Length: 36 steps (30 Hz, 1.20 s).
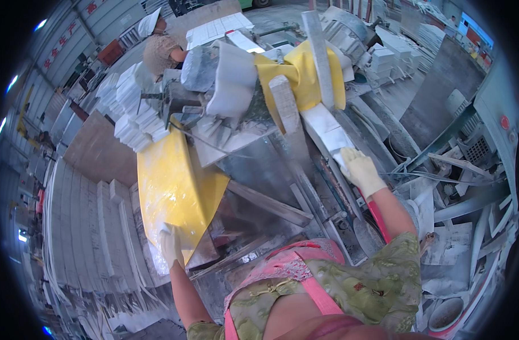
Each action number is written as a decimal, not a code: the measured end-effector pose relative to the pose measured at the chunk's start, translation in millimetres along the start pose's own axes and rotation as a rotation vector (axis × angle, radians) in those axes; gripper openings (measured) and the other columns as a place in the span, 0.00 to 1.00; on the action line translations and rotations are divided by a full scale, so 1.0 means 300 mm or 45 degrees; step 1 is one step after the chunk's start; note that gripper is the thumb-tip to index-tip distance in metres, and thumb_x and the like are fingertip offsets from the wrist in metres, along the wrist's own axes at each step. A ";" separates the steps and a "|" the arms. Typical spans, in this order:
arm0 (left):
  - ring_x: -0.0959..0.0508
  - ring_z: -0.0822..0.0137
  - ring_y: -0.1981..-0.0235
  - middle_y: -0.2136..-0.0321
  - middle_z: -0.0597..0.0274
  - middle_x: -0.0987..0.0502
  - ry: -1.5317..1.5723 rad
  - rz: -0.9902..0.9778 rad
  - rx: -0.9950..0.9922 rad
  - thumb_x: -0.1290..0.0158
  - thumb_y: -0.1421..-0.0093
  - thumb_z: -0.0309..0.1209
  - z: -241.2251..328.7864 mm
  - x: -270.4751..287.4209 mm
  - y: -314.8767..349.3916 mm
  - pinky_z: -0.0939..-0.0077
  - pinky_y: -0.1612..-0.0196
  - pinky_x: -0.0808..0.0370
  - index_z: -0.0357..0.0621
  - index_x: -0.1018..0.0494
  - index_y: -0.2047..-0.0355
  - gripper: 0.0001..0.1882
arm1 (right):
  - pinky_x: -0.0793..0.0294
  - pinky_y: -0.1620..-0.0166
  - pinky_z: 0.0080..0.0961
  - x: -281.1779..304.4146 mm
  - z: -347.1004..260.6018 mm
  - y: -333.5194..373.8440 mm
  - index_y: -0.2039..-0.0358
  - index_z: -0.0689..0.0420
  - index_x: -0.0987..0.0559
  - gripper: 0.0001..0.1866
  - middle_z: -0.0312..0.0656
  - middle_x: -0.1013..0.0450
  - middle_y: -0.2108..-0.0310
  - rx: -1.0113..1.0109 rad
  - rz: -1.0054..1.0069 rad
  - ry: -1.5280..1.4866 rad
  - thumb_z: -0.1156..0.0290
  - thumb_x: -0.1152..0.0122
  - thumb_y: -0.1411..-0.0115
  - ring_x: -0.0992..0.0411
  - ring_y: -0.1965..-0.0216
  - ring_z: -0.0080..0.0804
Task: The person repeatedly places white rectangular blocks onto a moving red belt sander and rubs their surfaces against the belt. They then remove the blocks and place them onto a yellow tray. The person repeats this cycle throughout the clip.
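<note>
A: Where is the white strip [326,131]?
B: On the right side, lying on a long, narrow track. Its far end meets a yellow flap [303,73]. A thick grey bar [319,59] crosses in front of that flap.
A: What is the right hand [361,169] doing?
B: It has a pale glove on, and its fingers touch the near end of the strip. I can't see if they grip it.
A: And the left hand [170,245]?
B: It's gloved too, far from the right one. It touches the low end of a shiny, sloping yellow sheet [174,181]. I can't see if it pinches it.
A: What's farther out?
B: Piles of white slabs [136,102], and a person [160,55] in a white hat behind them.
</note>
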<state>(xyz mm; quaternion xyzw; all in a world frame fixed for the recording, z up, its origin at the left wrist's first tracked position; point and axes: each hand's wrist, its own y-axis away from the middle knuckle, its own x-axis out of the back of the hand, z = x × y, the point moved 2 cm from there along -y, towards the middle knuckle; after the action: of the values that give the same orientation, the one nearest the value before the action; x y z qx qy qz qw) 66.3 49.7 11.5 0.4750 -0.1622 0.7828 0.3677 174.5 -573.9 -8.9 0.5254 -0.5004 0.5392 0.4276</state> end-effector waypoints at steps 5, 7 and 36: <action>0.18 0.43 0.51 0.58 0.36 0.19 0.258 -0.274 0.061 0.47 0.37 0.53 -0.076 0.009 -0.049 0.57 0.50 0.23 0.30 0.28 0.51 0.32 | 0.22 0.57 0.48 0.121 -0.177 -0.123 0.61 0.60 0.17 0.23 0.54 0.18 0.66 -0.133 -0.054 -0.385 0.50 0.40 0.40 0.19 0.61 0.54; 0.17 0.46 0.58 0.59 0.36 0.20 0.066 -0.077 -0.118 0.46 0.35 0.50 -0.128 -0.016 -0.079 0.57 0.63 0.19 0.29 0.28 0.52 0.30 | 0.23 0.62 0.43 0.133 -0.350 -0.131 0.65 0.63 0.16 0.24 0.53 0.18 0.71 -0.158 -0.052 -0.859 0.49 0.38 0.41 0.18 0.65 0.50; 0.25 0.58 0.42 0.41 0.49 0.29 1.048 -0.214 -0.066 0.44 0.32 0.41 -0.020 -0.029 -0.055 0.66 0.43 0.26 0.37 0.38 0.33 0.32 | 0.29 0.44 0.41 -0.133 -1.718 -0.062 0.38 0.60 0.33 0.48 0.49 0.27 0.46 1.099 -0.200 -1.053 0.49 0.25 0.55 0.29 0.45 0.51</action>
<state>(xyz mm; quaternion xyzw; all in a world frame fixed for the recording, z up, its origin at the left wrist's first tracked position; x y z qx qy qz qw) 77.1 60.8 -0.5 0.1247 0.0179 0.8702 0.4764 124.7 -59.3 -19.5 0.8530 -0.3209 0.4114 -0.0158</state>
